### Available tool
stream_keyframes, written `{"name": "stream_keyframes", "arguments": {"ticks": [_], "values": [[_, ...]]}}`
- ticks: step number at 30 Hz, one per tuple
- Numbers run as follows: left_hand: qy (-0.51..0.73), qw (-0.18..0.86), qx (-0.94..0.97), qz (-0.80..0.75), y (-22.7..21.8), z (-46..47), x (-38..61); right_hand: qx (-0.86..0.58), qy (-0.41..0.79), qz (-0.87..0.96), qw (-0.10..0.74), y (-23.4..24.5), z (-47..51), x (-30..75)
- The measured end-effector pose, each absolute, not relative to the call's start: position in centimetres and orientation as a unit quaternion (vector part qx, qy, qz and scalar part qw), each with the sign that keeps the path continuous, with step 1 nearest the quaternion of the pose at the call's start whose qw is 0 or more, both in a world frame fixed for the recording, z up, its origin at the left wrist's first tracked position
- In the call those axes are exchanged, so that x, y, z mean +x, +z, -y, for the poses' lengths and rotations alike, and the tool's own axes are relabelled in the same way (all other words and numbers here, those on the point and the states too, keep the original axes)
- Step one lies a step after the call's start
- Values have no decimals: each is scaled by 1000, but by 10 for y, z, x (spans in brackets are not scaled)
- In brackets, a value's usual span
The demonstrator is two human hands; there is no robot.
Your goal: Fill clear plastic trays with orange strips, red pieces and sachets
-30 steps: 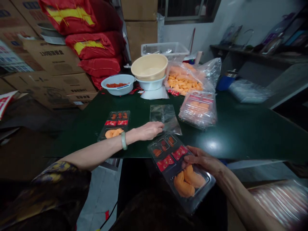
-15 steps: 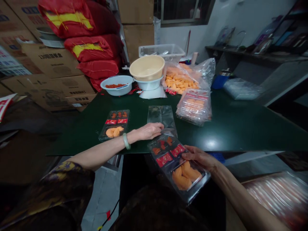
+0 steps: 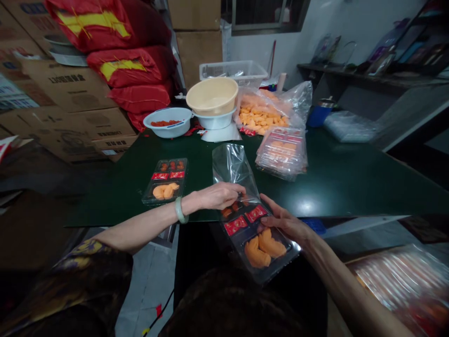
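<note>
My left hand [image 3: 220,195] pinches the mouth of a clear plastic bag [image 3: 233,167], which stands up off the table. The bag's lower edge lies over the far end of a black plastic tray [image 3: 254,243]. My right hand [image 3: 284,222] grips that tray by its side and holds it above the table's front edge. The tray holds orange pieces, red sachets and a darker orange food, and the bag hides part of its far end. A similar tray [image 3: 164,181] lies on the table, left of my left hand.
The dark green table [image 3: 336,187] holds a white bowl of red food [image 3: 168,122], stacked bowls [image 3: 212,100], a bag of orange pieces [image 3: 263,112] and a stack of bagged trays [image 3: 282,153]. Cartons and red sacks stand behind at left.
The plastic bag has risen off the table and now lies over the tray's far end. Both hands have drawn closer together, with the tray moved up and slightly left.
</note>
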State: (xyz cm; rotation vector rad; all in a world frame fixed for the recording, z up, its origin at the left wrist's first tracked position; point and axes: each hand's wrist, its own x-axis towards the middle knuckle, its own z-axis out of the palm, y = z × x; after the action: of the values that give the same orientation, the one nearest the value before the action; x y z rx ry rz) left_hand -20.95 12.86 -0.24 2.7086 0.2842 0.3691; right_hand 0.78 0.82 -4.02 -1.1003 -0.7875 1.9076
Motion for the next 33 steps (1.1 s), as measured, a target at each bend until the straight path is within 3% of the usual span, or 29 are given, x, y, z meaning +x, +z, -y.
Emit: {"name": "stream_keyframes", "arguments": {"ticks": [5,9,13,21,33], "values": [[159,179,961,-139,-13,-125,-223,-413,762,307,394,-42,-7,9],[219,139,913,-316,-18,-119,-230,-416,763,295,397,-43,-6,9],[246,215,815,-479,-31,-124,-235,-430,755,275,412,-46,-5,7],[258,367,780,-435,-46,-134,-239,-438,735,227,465,-46,-2,2],[360,208,764,-493,-46,-79,-240,-466,702,175,509,-48,-2,-11]]}}
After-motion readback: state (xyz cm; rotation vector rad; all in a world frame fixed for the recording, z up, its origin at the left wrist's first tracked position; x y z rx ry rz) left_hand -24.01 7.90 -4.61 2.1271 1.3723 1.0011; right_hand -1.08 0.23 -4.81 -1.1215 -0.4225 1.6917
